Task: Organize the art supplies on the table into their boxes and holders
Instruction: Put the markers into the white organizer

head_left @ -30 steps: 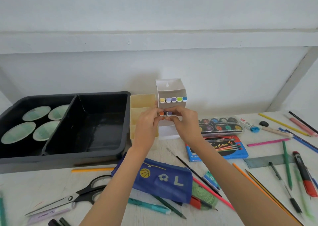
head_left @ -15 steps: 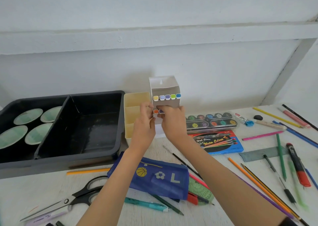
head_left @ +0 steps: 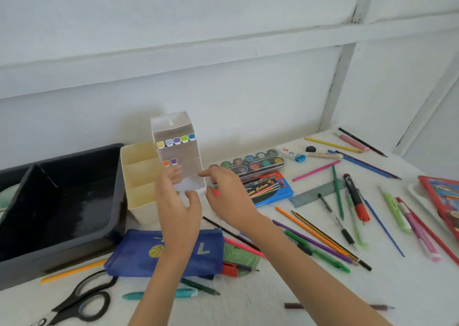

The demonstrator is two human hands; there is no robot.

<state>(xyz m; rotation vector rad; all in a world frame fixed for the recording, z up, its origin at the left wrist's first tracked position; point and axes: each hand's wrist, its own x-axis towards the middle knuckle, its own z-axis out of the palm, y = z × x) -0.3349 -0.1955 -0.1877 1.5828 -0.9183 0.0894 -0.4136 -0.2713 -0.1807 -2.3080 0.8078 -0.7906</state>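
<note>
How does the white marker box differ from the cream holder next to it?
The white marker box stands taller than the cream holder. The white marker box holds markers: its upper row shows five caps and its lower row two. The cream holder's three compartments show nothing inside. Both stand side by side at the back of the table.

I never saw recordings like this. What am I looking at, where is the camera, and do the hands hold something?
There is no machine: these are a person's two bare hands, seen from a camera worn on the head, looking down. The left hand and right hand hover before a white marker box, fingers relaxed, holding nothing. Beside it stand a cream holder and a dark tray. A paint set, a blue pouch, scissors and many pencils lie on the table.
</note>
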